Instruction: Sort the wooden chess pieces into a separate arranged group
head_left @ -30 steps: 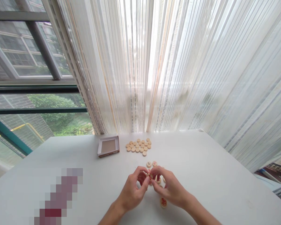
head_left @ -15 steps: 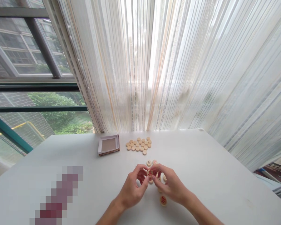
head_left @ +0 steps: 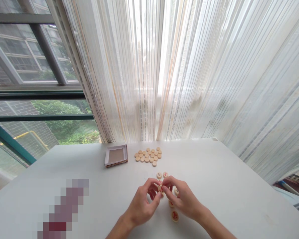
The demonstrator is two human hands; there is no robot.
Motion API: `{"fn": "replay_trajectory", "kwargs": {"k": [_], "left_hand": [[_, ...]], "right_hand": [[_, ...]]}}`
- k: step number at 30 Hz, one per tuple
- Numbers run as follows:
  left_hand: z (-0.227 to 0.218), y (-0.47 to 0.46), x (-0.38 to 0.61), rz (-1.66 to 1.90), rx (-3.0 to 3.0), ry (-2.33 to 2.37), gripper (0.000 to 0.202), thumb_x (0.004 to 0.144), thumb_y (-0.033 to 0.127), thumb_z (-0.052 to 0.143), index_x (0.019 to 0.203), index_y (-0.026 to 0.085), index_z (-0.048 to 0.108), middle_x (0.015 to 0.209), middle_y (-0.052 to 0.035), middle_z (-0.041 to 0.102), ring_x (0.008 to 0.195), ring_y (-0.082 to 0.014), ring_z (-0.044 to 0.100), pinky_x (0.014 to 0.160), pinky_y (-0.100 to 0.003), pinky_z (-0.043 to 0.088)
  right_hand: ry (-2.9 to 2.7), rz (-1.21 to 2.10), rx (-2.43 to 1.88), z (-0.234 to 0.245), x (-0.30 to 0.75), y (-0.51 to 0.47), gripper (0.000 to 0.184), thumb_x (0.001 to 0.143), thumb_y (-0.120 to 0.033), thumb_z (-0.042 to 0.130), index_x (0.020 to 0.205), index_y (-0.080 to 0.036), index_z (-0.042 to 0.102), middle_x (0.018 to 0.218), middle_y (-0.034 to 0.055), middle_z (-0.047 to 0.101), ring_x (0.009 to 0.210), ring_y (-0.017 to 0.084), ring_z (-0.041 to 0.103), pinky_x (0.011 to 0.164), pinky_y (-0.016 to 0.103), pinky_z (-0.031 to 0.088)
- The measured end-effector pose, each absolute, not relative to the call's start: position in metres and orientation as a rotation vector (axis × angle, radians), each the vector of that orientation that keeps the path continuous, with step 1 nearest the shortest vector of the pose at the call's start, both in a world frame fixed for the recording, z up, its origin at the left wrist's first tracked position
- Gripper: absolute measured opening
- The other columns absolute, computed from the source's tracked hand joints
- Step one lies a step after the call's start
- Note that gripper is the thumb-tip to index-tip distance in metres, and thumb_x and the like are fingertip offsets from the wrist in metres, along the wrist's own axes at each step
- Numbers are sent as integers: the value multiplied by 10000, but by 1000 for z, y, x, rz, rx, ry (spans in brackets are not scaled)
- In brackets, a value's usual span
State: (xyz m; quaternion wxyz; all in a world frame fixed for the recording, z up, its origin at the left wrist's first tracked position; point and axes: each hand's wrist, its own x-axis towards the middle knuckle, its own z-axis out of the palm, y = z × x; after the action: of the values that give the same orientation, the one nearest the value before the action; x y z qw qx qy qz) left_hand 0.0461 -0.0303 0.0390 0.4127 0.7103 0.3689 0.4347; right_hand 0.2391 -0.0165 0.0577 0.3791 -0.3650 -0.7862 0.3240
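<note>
Your left hand [head_left: 142,207] and right hand [head_left: 184,199] meet just above the white table [head_left: 221,179], fingertips of both pinched on one red-marked xiangqi piece [head_left: 160,188]. Other red-marked loose pieces [head_left: 174,215] lie around your hands. Farther back, a cluster of blank-faced pieces [head_left: 149,156] sits beside a shallow cardboard box [head_left: 116,155].

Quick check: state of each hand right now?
Left hand: closed, pinching a red-marked xiangqi piece at the fingertips.
Right hand: closed, fingertips on the same piece.
</note>
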Motion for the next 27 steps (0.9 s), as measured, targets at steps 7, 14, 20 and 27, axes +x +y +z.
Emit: {"fn": "replay_trajectory", "kwargs": {"k": [7,14,20,27], "left_hand": [[36,-27,44,1075,1704,977,176,974,349,567,1064,202,536,790,-39,720,679,-160,648,631,-247,502],[35,-26,45,1065,1659,993,199,1001,396,514,1034,201,541,800,-48,732,668,-163,657,595,-241,498],[38,-27,42,1052,1691,978,177,1006,355,503,1085,199,530,849,-55,722,653,-146,634,626,-246,498],[37,-29,44,1069,1749,940,172,972,310,559,1103,205,524,851,-54,720,698,-159,635,629,-239,486]], "right_hand": [[-2046,795,-898,60,239,-19,86,929,-214,575,999,-224,624,841,13,686,751,156,625,740,282,516],[-2050,820,-904,59,238,-18,101,896,-179,602,980,-229,627,845,1,669,768,153,622,739,274,505],[-2030,827,-907,58,239,-17,78,921,-217,599,995,-223,622,849,9,672,767,159,615,746,286,508],[-2013,870,-909,58,239,-17,59,959,-240,560,981,-213,608,845,13,675,754,152,613,737,272,504]]}}
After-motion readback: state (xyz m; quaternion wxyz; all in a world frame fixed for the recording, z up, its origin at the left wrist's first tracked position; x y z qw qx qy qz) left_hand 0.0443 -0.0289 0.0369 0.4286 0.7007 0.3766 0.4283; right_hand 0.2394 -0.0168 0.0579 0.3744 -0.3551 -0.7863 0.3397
